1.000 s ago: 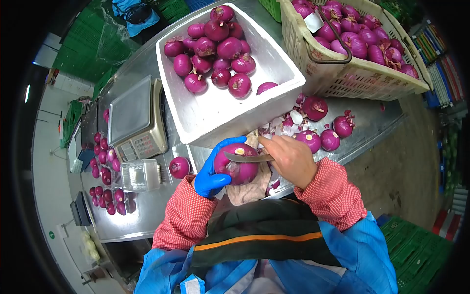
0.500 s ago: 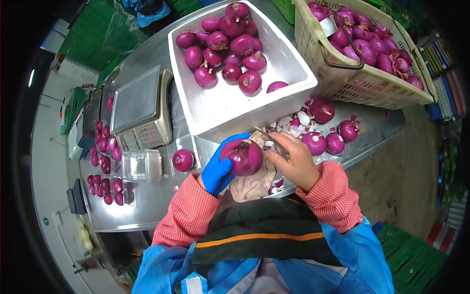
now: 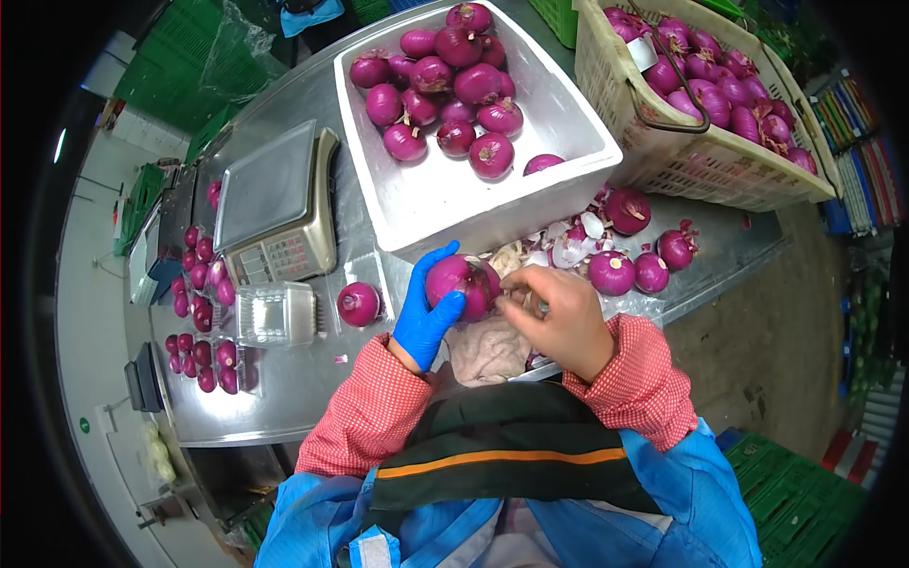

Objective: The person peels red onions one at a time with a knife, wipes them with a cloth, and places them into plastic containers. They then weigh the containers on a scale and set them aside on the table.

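My left hand (image 3: 426,317), in a blue glove, is wrapped round a large red onion (image 3: 460,284) above the table. At the onion's right side is my bare right hand (image 3: 559,312), its fingers closed on a knife (image 3: 543,307) of which only a small part shows; the blade is hidden. A crumpled pale cloth (image 3: 490,352) lies below the onion. Onion skins (image 3: 571,248) are heaped beyond my right hand, beside several onions (image 3: 612,273). A single onion (image 3: 359,304) sits left of my left hand.
A white foam box (image 3: 492,220) with several onions stands ahead, and a beige crate (image 3: 701,175) full of onions is at the right. To the left are a scale (image 3: 275,208), a clear plastic tray (image 3: 275,315) and packed onions (image 3: 204,355) on the metal table (image 3: 303,398).
The onion has turned and moved slightly up and left in my left hand. My right hand has rotated, with its fingers now against the onion, and the knife blade no longer shows.
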A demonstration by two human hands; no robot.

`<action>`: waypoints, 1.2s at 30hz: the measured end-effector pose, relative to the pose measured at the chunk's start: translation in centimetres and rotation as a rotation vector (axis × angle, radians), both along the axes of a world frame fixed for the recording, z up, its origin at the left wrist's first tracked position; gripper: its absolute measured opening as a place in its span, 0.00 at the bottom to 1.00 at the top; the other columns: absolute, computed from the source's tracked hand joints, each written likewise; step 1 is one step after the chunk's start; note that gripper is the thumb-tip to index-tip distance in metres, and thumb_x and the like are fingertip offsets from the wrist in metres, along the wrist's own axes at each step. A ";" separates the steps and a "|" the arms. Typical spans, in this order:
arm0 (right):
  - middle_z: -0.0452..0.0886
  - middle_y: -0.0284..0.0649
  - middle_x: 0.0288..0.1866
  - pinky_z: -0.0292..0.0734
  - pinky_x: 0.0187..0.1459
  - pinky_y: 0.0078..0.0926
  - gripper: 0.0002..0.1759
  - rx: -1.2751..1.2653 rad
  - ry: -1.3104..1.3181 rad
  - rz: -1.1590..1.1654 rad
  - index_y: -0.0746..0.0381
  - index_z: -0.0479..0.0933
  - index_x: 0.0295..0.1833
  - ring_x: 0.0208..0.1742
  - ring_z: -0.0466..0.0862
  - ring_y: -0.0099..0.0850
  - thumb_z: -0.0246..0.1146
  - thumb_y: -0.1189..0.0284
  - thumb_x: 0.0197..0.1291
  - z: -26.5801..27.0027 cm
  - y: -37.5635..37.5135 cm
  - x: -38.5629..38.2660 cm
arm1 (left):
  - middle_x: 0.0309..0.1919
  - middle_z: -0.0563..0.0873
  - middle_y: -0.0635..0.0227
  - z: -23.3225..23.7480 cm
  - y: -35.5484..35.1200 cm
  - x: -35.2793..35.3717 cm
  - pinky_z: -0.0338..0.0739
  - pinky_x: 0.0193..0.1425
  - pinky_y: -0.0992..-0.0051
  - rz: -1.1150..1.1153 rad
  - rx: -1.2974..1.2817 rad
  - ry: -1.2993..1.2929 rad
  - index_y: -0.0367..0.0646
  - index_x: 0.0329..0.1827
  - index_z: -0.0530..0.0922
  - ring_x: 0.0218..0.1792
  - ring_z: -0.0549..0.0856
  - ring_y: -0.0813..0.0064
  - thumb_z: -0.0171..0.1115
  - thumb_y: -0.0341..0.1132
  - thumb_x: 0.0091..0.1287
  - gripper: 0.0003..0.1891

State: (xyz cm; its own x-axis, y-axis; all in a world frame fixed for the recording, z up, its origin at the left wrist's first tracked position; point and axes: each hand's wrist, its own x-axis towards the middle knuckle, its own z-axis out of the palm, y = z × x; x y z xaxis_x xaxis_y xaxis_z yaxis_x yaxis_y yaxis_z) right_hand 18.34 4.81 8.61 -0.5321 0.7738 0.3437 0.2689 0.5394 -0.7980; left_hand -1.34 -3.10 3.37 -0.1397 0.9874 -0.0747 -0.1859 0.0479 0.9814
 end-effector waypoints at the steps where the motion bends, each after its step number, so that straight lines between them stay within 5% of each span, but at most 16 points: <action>1: 0.81 0.42 0.28 0.75 0.29 0.31 0.10 0.064 -0.016 0.027 0.63 0.79 0.38 0.27 0.82 0.37 0.71 0.76 0.49 0.2 -0.2 -0.1 | 0.70 0.69 0.58 -0.2 0.0 -0.3 0.66 0.74 0.66 -0.007 -0.019 0.006 0.40 0.74 0.61 0.68 0.72 0.65 0.67 0.49 0.67 0.39; 8: 0.79 0.42 0.26 0.74 0.28 0.34 0.11 0.191 -0.123 0.026 0.62 0.75 0.34 0.27 0.82 0.40 0.70 0.77 0.45 0.4 -0.8 -0.6 | 0.64 0.74 0.59 1.4 -0.2 0.2 0.69 0.71 0.67 0.023 -0.064 0.154 0.40 0.73 0.63 0.65 0.75 0.67 0.69 0.45 0.66 0.37; 14: 0.80 0.43 0.23 0.77 0.29 0.39 0.10 -0.020 -0.008 -0.030 0.61 0.74 0.35 0.27 0.83 0.43 0.68 0.74 0.50 -1.4 0.0 -1.2 | 0.67 0.73 0.60 0.3 -0.4 -0.6 0.69 0.71 0.67 -0.024 -0.075 0.040 0.40 0.73 0.63 0.66 0.74 0.66 0.71 0.47 0.64 0.38; 21: 0.80 0.46 0.24 0.76 0.29 0.44 0.07 0.126 -0.374 -0.263 0.63 0.74 0.34 0.27 0.83 0.47 0.64 0.73 0.55 -5.0 2.2 1.3 | 0.70 0.70 0.60 1.4 -0.9 -0.7 0.69 0.73 0.65 -0.169 -0.024 -0.093 0.42 0.74 0.62 0.68 0.73 0.67 0.76 0.45 0.57 0.44; 25: 0.81 0.48 0.28 0.76 0.30 0.42 0.12 -0.137 -0.253 -0.101 0.64 0.76 0.38 0.27 0.82 0.45 0.66 0.66 0.61 -4.2 1.3 2.1 | 0.71 0.68 0.60 1.2 -0.8 -0.5 0.68 0.73 0.65 -0.133 -0.023 -0.085 0.41 0.74 0.61 0.69 0.72 0.66 0.79 0.40 0.52 0.48; 28: 0.82 0.44 0.34 0.76 0.31 0.40 0.19 -0.386 0.094 0.022 0.65 0.77 0.46 0.24 0.80 0.39 0.65 0.59 0.66 -3.5 0.7 0.9 | 0.72 0.67 0.60 1.2 -0.6 0.1 0.68 0.74 0.65 -0.103 0.007 -0.040 0.42 0.75 0.59 0.70 0.71 0.65 0.81 0.38 0.50 0.50; 32: 0.79 0.35 0.37 0.73 0.23 0.21 0.25 -1.092 0.117 0.279 0.66 0.73 0.56 0.24 0.77 0.24 0.62 0.54 0.70 -4.3 1.1 0.3 | 0.73 0.65 0.56 1.1 -0.8 0.6 0.65 0.75 0.65 -0.111 0.062 -0.054 0.42 0.79 0.55 0.71 0.70 0.64 0.81 0.38 0.49 0.55; 36: 0.77 0.34 0.35 0.65 0.18 0.15 0.30 -1.521 0.590 0.483 0.65 0.66 0.68 0.23 0.74 0.18 0.64 0.61 0.67 -6.0 -0.4 -1.1 | 0.74 0.64 0.50 1.2 -2.3 1.4 0.58 0.78 0.63 -0.027 0.085 0.156 0.41 0.81 0.48 0.74 0.66 0.59 0.82 0.43 0.49 0.61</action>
